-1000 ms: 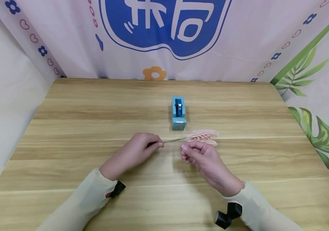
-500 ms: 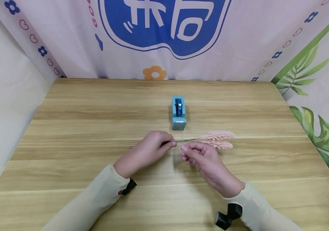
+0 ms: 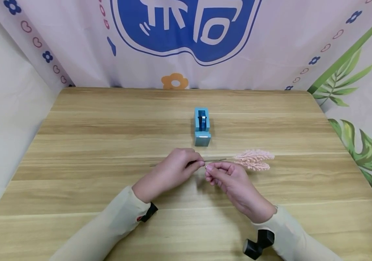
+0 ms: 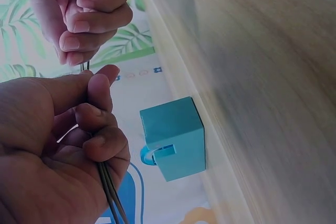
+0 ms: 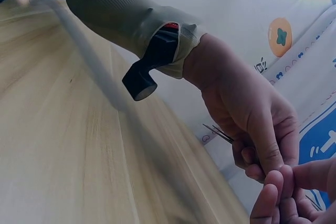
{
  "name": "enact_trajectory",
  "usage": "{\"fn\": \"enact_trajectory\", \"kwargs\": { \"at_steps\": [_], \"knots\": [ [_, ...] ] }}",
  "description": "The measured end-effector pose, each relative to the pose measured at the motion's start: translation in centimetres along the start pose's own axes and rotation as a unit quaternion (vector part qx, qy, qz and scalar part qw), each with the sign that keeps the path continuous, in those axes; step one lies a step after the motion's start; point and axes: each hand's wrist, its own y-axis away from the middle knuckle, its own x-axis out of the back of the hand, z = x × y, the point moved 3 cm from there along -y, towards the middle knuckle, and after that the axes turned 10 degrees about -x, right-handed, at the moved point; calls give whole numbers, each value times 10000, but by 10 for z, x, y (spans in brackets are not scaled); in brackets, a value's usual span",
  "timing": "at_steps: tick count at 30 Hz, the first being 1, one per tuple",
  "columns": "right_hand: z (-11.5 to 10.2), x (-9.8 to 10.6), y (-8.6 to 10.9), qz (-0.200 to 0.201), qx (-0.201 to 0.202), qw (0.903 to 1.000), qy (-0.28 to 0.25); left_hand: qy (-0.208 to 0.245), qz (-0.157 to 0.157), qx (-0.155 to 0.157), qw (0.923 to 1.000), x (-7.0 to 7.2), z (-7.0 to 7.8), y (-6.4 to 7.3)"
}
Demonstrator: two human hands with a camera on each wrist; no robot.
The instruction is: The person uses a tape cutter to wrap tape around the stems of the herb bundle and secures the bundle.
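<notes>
Pink feathery flower sprigs (image 3: 254, 159) on thin stems (image 4: 109, 192) lie sideways over the table. My left hand (image 3: 176, 165) grips the stems, their lower ends sticking out behind the palm. Close to its fingertips is my right hand (image 3: 230, 181), thumb and index finger pinched on a tiny pale bit that looks like clear tape; the fingers mostly hide it. In the right wrist view the fingertips of both hands meet or nearly meet. A blue tape dispenser (image 3: 202, 127) stands upright just beyond the hands.
The wooden table (image 3: 91, 145) reaches back to a printed curtain (image 3: 88, 43). Leaf-patterned cloth (image 3: 359, 145) hangs along the right side, and a plain white sheet (image 3: 6, 90) along the left. Black wrist cameras are strapped to both sleeves.
My left hand has slid to the right with the flower sprigs, closing the gap to my right hand. The right hand has kept its place and pinch. The dispenser has not moved.
</notes>
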Motion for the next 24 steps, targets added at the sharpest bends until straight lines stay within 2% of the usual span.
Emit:
{"fn": "enact_trajectory", "kwargs": {
  "at_steps": [18,24],
  "knots": [
    [5,2,-5,80,-166,9998,-85,-105,-130,104,9998,0,3,2],
    [5,1,-6,108,-103,9999,-19,-21,-113,74,9999,0,2,2]
  ]
}}
